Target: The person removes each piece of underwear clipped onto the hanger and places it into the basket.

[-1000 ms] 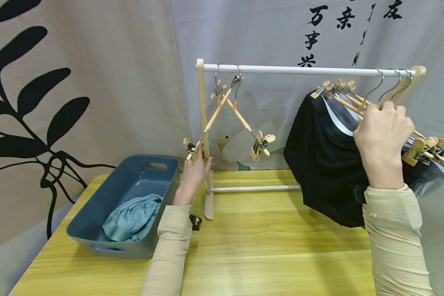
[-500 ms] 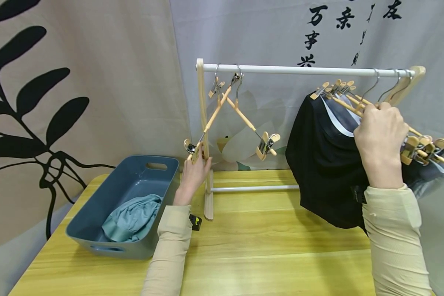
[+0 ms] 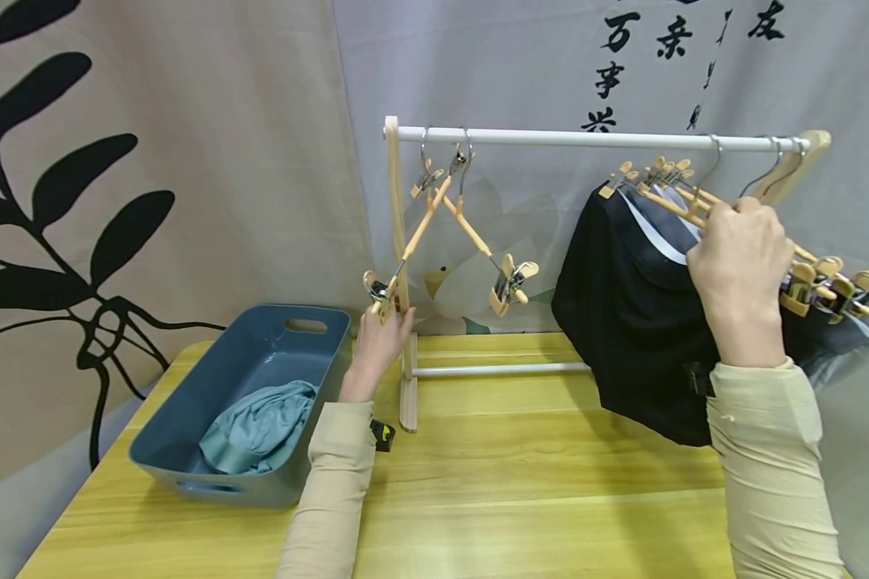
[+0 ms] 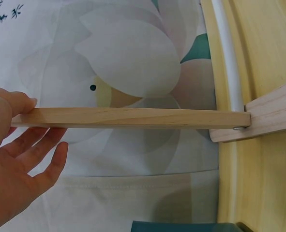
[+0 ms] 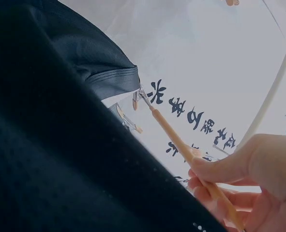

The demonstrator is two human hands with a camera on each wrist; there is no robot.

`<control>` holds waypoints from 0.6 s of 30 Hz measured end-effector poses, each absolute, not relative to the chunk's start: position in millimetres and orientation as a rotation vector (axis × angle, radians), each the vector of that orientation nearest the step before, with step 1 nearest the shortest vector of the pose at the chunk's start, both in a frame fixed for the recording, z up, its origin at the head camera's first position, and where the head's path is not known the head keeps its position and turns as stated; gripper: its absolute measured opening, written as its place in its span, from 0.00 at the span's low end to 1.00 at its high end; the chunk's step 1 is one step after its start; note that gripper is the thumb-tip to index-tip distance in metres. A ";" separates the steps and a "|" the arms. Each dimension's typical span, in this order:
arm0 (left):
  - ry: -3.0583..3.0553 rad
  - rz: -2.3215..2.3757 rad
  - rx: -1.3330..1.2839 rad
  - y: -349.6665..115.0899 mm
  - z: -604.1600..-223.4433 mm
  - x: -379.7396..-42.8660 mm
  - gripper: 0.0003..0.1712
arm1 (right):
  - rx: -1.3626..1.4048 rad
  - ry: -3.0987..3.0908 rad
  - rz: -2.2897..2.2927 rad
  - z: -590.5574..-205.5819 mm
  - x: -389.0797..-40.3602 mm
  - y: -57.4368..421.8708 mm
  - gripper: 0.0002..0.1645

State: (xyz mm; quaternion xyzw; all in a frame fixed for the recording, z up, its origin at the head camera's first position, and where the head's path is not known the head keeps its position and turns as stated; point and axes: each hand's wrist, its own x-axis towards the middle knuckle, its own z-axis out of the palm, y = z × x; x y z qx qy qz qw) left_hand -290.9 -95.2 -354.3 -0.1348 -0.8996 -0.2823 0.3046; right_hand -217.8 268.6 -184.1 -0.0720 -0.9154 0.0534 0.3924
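Observation:
My left hand (image 3: 378, 347) holds the wooden upright post (image 4: 133, 117) of a small clothes rack, thumb over it and fingers beneath in the left wrist view. Just in front of that hand hang two bare wooden clip hangers (image 3: 425, 217) from the white rail (image 3: 586, 140). At the right end my right hand (image 3: 742, 277) grips the wooden bar of a clip hanger (image 5: 172, 135), its hook on the rail. A black garment (image 3: 637, 338) with a waistband hangs clipped from this hanger. More hangers with dark clothes are bunched behind, partly hidden by the hand.
A blue-grey plastic basket (image 3: 242, 358) with a crumpled teal cloth (image 3: 261, 426) in it stands left of the rack on the wooden table (image 3: 550, 498). The rack's white lower bar (image 3: 500, 370) runs low across the back. A printed curtain (image 3: 261, 161) hangs behind.
The right hand has slid its hanger slightly left along the rail, apart from the two hooks at the right end. The black garment swings a little. My left hand stays on the post.

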 end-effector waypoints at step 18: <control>-2.413 -0.701 -0.312 -95.3 -352.6 -290.9 0.31 | -0.116 -2.197 0.197 -185.3 -216.1 257.2 0.16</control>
